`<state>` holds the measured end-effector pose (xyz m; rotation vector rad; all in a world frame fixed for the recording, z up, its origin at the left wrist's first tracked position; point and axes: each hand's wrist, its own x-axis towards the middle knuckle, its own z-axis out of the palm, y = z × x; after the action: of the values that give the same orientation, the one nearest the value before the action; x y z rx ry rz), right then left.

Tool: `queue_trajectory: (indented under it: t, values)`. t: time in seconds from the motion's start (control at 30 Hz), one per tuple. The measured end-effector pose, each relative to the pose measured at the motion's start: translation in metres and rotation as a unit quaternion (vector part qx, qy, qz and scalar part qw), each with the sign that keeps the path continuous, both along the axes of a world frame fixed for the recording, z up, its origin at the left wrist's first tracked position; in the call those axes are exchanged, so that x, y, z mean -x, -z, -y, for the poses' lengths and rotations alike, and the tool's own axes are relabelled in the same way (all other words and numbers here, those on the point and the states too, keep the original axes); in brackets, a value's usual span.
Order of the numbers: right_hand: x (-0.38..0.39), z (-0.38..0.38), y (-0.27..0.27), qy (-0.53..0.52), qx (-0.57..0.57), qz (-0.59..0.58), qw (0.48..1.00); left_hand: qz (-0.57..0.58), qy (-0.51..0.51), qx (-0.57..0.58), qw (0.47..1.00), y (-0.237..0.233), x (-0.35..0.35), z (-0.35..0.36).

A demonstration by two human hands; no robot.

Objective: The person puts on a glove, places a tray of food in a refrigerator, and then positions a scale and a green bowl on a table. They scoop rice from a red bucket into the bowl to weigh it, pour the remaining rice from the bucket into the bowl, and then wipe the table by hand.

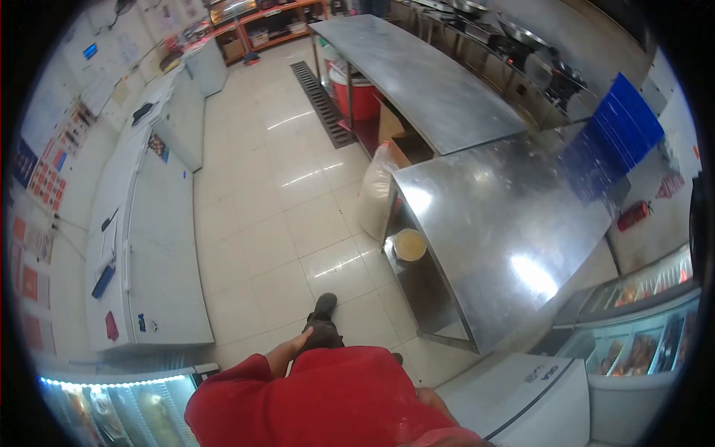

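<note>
My left hand (301, 341) hangs beside my dark trouser leg (322, 334), below the short sleeve of my red shirt (335, 398). Its fingers are too small and blurred against the dark cloth to show whether they are open or closed. Of my right arm (436, 403) only a short stretch shows at the shirt's right side; the hand itself is hidden. One dark shoe (325, 304) is on the tiled floor ahead of me. Nearest on the right is a steel table (491, 223), with a round tub of yellowish contents (410, 245) on its lower shelf.
White chest freezers (167, 246) line the left wall. A longer steel table (424, 74) stretches away, with a red bucket (356, 93) beneath. A pale sack (376, 190) leans by the table leg. Lit display coolers (633, 346) and a white freezer lid (514, 391) lie right. A floor drain (320, 104) runs alongside.
</note>
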<state>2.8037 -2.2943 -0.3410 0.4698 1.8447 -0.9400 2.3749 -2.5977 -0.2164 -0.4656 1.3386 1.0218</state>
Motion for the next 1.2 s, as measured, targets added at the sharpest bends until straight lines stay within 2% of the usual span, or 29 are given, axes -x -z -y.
queue_trajectory:
  t: [0.03,0.07,0.1,0.17,0.2,0.27,0.3,0.37,0.4,0.47,0.53,0.6,0.63,0.67,0.7,0.77,0.8,0.83,0.87,0.93,0.97,1.0,1.07,1.13,1.2]
  values:
    - [0.026,-0.006,-0.011,-0.012,-0.003,-0.001,1.0,-0.01,-0.007,0.003,1.0,-0.005,0.002,-0.006]
    - [0.063,-0.02,-0.032,0.168,0.031,0.086,0.982,-0.023,-0.008,0.011,1.0,-0.013,0.005,-0.01]
    - [0.1,-0.03,-0.051,0.342,0.059,0.165,0.923,-0.081,0.058,0.023,0.995,0.03,0.018,-0.002]
    - [0.17,-0.044,-0.046,0.292,0.086,0.109,0.946,-0.194,0.193,0.063,0.96,0.115,0.043,0.016]
    - [0.204,-0.056,-0.032,0.277,0.072,0.105,0.952,-0.198,0.174,0.054,0.963,0.115,0.053,0.009]
    - [0.261,-0.065,0.007,0.189,0.11,0.012,0.976,-0.217,0.181,0.15,0.947,0.094,0.072,0.014]
    - [0.297,-0.063,-0.01,0.179,0.105,0.01,0.978,-0.219,0.17,0.147,0.95,0.094,0.088,0.023]
    - [0.379,-0.063,-0.05,0.237,0.0,0.019,0.971,-0.247,0.064,0.075,0.964,0.098,0.132,0.04]
    - [0.415,-0.066,-0.046,0.233,-0.003,0.017,0.972,-0.248,0.059,0.073,0.964,0.084,0.157,0.048]
    - [0.458,-0.099,0.008,0.267,0.032,-0.002,0.963,-0.163,0.129,0.12,0.971,0.037,0.2,0.062]
    - [0.493,-0.122,0.03,0.295,0.035,-0.061,0.953,-0.119,0.144,0.091,0.978,0.039,0.251,0.083]
    - [0.523,-0.151,0.063,0.262,0.024,-0.066,0.963,-0.079,0.16,0.069,0.982,0.034,0.299,0.101]
    - [0.551,-0.141,0.016,0.249,-0.011,-0.057,0.967,-0.137,0.025,0.014,0.99,0.032,0.319,0.098]
    - [0.577,-0.134,-0.028,0.237,-0.046,-0.046,0.969,-0.192,-0.108,-0.042,0.975,0.031,0.336,0.093]
    - [0.58,-0.152,0.012,0.277,-0.032,-0.028,0.96,-0.186,-0.104,-0.035,0.976,0.025,0.355,0.084]
    - [0.58,-0.2,0.116,0.357,-0.009,0.007,0.934,-0.28,-0.302,0.005,0.911,0.008,0.4,0.065]
    - [0.582,-0.202,0.125,0.359,-0.006,0.01,0.933,-0.279,-0.299,0.009,0.913,0.023,0.418,0.066]
    - [0.595,-0.202,0.13,-0.004,-0.152,-0.077,0.985,-0.357,-0.184,0.095,0.911,0.058,0.428,0.074]
    - [0.623,-0.205,0.138,-0.365,-0.275,-0.16,0.875,-0.43,-0.066,0.179,0.883,0.094,0.442,0.08]
    - [0.693,-0.204,0.082,-0.3,-0.208,-0.104,0.925,-0.342,0.133,0.16,0.916,0.156,0.468,0.103]
    - [0.728,-0.207,0.07,-0.28,-0.192,-0.087,0.937,-0.341,0.053,0.156,0.926,0.163,0.465,0.11]
    - [0.769,-0.213,0.06,-0.27,-0.181,-0.085,0.942,-0.361,0.116,0.288,0.88,0.166,0.475,0.094]
    - [0.856,-0.228,0.038,-0.269,-0.152,-0.119,0.944,-0.257,0.098,0.259,0.926,0.15,0.519,0.091]
    - [0.952,-0.245,0.003,-0.248,-0.134,-0.18,0.942,-0.236,0.068,0.245,0.938,0.134,0.587,0.077]
    - [1.084,-0.269,0.002,-0.138,-0.219,-0.062,0.964,-0.246,0.043,0.231,0.94,0.119,0.668,0.069]
